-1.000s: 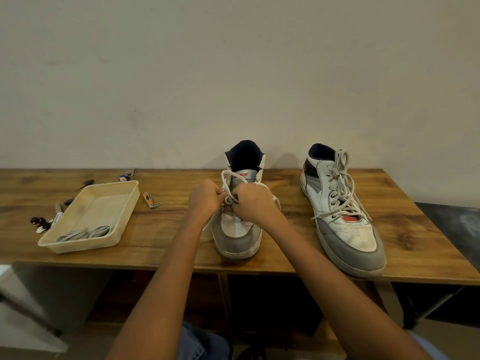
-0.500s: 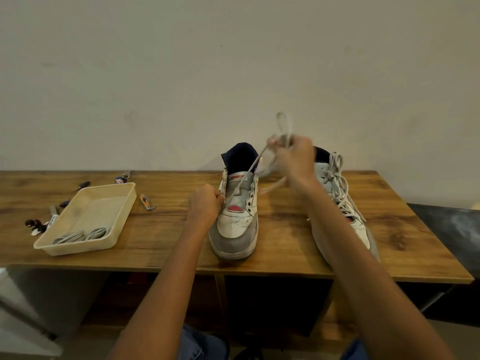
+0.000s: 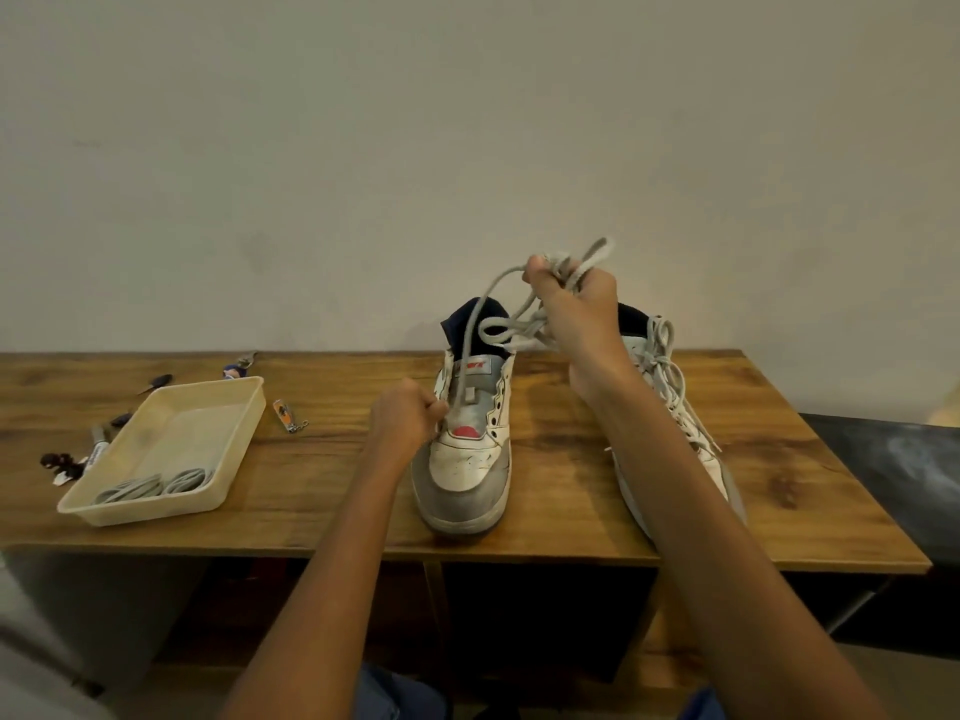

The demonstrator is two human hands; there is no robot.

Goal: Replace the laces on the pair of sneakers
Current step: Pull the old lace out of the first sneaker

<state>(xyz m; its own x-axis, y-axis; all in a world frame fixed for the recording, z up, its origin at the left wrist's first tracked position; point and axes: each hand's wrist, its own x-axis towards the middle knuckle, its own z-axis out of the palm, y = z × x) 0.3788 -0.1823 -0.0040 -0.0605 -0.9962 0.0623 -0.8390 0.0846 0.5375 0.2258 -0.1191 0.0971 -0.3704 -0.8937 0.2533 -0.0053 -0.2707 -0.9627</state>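
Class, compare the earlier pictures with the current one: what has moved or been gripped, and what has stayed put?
The right hand rose from the left sneaker, drawing its old lace up out of the eyelets. The left hand stays gripping that sneaker. The right sneaker and tray are unmoved.

The setting appeared to be a plain indoor work corner, possibly in a home. A wooden table (image 3: 311, 491) stood flush against a bare, off-white plastered wall (image 3: 363, 148). On the table's left part lay a cream plastic tray (image 3: 239, 407), with small hand tools (image 3: 288, 414) and a marker (image 3: 97, 449) scattered just beside the tray.
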